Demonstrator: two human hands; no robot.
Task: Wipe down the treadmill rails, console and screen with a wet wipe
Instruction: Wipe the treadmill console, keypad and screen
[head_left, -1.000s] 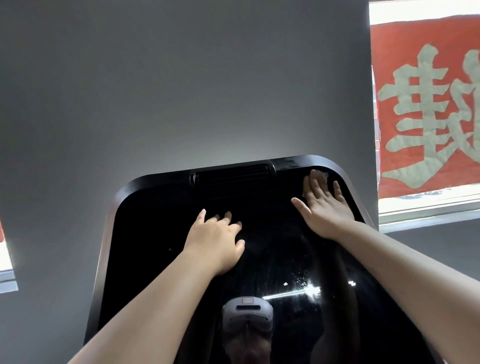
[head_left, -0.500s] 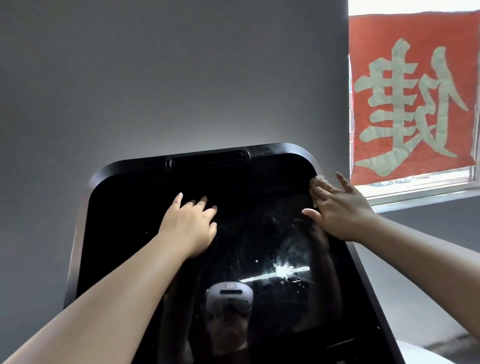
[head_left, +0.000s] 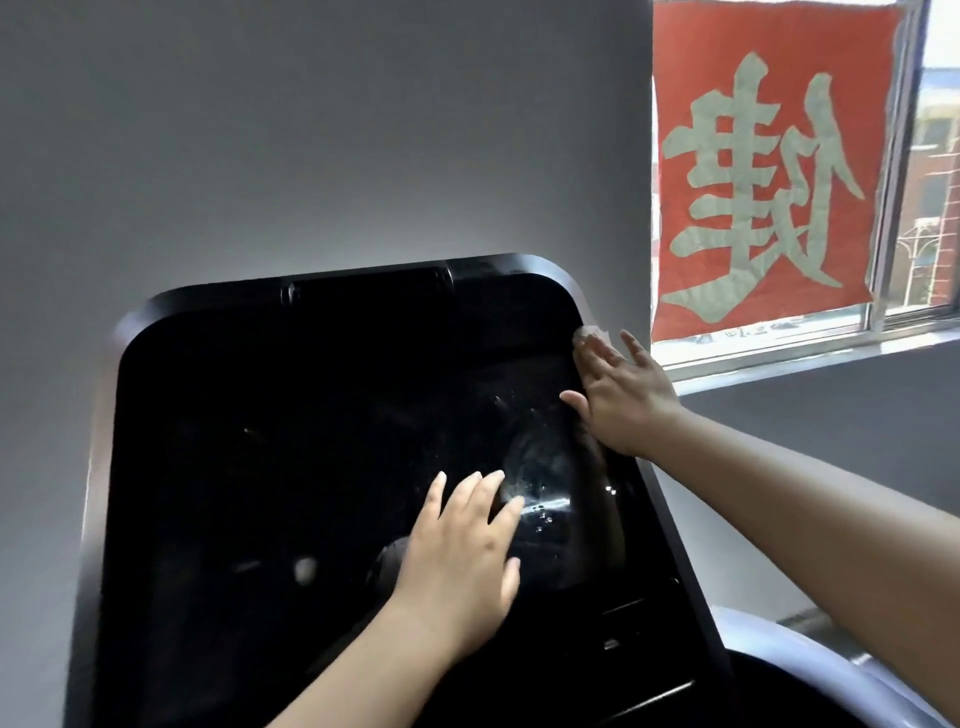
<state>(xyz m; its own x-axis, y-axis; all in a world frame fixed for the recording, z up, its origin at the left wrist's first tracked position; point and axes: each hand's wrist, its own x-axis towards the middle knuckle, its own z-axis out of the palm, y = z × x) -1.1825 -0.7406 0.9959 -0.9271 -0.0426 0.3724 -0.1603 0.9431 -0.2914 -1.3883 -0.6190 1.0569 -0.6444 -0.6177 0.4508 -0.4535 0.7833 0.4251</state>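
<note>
The treadmill's big black glossy screen (head_left: 291, 441) fills the middle of the head view, tilted back toward a grey wall. My right hand (head_left: 621, 395) lies flat on the screen's right edge near the top corner. It presses a small pale wet wipe (head_left: 589, 332), which shows only past the fingertips. Lower on the glass, right of centre, my left hand (head_left: 462, 561) rests flat with its fingers spread and holds nothing. Wet streaks and droplets (head_left: 540, 499) glint on the glass between the hands.
The screen's black frame (head_left: 670, 525) runs down the right side to a grey console part (head_left: 831, 670) at the lower right. Behind on the right is a window (head_left: 914, 208) with a red banner (head_left: 763, 171). Grey wall (head_left: 311, 130) stands close behind the screen.
My left hand has slid down the glass toward the lower middle. My right hand with the wipe stays at the screen's upper right edge. The view has dropped and turned right.
</note>
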